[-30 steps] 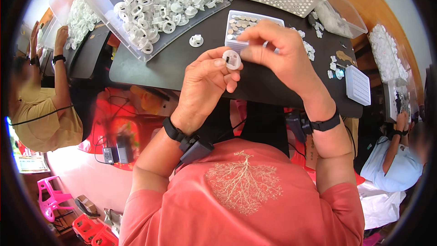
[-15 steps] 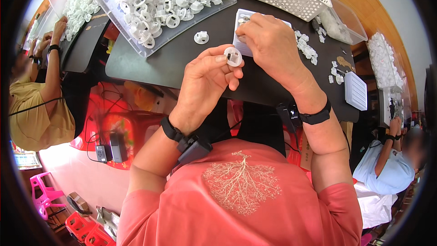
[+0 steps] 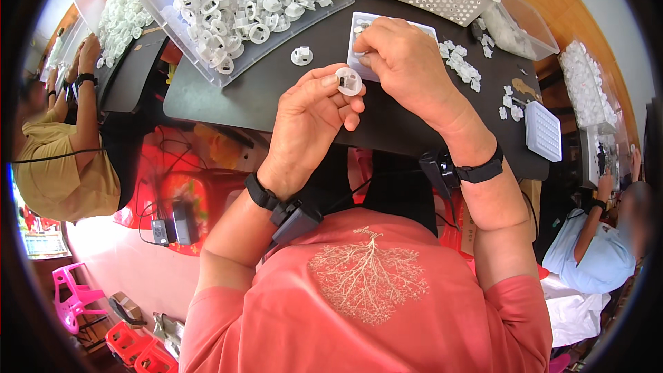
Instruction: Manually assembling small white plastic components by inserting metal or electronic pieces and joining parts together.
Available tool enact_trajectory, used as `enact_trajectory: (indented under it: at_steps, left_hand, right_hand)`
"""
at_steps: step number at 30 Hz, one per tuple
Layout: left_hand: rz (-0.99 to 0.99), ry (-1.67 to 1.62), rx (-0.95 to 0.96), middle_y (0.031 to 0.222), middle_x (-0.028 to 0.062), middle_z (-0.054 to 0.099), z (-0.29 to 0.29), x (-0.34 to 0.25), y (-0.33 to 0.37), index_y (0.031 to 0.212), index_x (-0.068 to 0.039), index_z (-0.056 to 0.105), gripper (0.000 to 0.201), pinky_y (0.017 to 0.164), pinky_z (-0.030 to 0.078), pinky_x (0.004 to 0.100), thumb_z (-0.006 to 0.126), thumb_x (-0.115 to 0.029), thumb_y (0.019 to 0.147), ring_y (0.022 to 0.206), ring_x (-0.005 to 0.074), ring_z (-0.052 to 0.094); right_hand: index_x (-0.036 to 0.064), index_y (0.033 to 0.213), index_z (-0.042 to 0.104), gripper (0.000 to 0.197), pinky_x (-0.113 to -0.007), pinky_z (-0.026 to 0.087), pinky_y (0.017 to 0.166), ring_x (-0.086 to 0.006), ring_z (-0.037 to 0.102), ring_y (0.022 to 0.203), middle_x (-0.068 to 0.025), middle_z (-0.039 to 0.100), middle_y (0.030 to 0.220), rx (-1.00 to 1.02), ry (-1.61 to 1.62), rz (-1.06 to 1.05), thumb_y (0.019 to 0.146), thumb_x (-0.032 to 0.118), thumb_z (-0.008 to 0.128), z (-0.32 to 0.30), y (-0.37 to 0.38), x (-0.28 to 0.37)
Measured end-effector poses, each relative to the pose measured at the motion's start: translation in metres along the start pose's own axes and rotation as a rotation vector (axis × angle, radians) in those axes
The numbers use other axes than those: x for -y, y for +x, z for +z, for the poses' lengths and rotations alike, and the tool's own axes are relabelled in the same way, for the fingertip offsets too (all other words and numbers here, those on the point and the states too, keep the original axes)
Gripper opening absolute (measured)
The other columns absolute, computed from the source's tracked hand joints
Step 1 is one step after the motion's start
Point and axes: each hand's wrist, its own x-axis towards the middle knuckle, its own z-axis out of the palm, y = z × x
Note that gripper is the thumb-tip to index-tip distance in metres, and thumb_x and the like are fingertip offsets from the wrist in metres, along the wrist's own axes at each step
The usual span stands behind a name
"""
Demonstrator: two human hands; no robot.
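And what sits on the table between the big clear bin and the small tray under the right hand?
One loose white part, on the dark tabletop, apart from both clear bin and small tray. Head view shows it.

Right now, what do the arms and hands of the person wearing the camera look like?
The left hand and right hand are bare. Short coral-red sleeves end above the elbows. Each wrist wears a black strap with a dark, boxy gadget, and thin dark cables show nearby.
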Motion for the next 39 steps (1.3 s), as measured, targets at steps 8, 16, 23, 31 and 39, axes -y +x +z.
enact_trajectory:
  at_steps: [8,16,23,31,39]
  left_hand:
    - [0.004,0.028,-0.016,0.101,0.0167,0.064,0.003,0.000,-0.001,0.118,0.000,0.055,0.032,0.064,0.046,0.0309,0.059,-0.024,0.097,0.083,0.0222,0.062]
    - [0.016,0.030,-0.004,0.102,0.0145,0.065,0.006,0.001,-0.005,0.115,0.001,0.057,0.028,0.071,0.048,0.0324,0.058,-0.021,0.098,0.085,0.0218,0.063]
    - [0.012,0.026,-0.001,0.099,0.0102,0.067,0.027,-0.009,0.001,0.113,0.000,0.060,0.027,0.086,0.051,0.0356,0.061,-0.020,0.095,0.095,0.0206,0.063]
    - [0.043,0.000,-0.050,0.098,0.0154,0.067,0.028,0.000,0.001,0.111,-0.004,0.060,0.028,0.084,0.052,0.0378,0.062,-0.026,0.094,0.092,0.0251,0.063]
    - [0.015,-0.049,-0.059,0.098,0.0105,0.065,0.030,0.005,-0.002,0.116,0.002,0.058,0.034,0.089,0.052,0.0368,0.064,-0.022,0.093,0.096,0.0235,0.063]
  right_hand:
    - [0.0013,0.082,0.064,0.009,-0.045,0.052,0.074,-0.0341,0.064,0.088,-0.0133,0.067,0.087,0.046,-0.004,0.032,0.074,-0.003,0.063,-0.005,-0.004,0.001]
    - [0.0039,0.088,0.060,0.015,-0.043,0.049,0.070,-0.0335,0.061,0.084,-0.0113,0.060,0.087,-0.145,0.253,0.024,0.077,-0.003,0.065,-0.017,-0.030,0.040]
    - [0.0010,0.091,0.062,0.018,-0.039,0.052,0.067,-0.0304,0.061,0.078,-0.0131,0.059,0.084,-0.230,0.226,-0.126,0.075,-0.005,0.062,0.022,-0.054,0.077]
    - [0.0017,0.092,0.064,0.015,-0.035,0.051,0.062,-0.0285,0.065,0.071,-0.0116,0.065,0.084,-0.178,0.692,0.216,0.080,-0.007,0.067,0.012,-0.063,0.081]
    - [-0.0004,0.088,0.071,0.012,-0.029,0.048,0.062,-0.0124,0.062,0.071,-0.0065,0.067,0.080,-0.042,0.909,0.432,0.078,-0.008,0.069,0.002,-0.068,0.080]
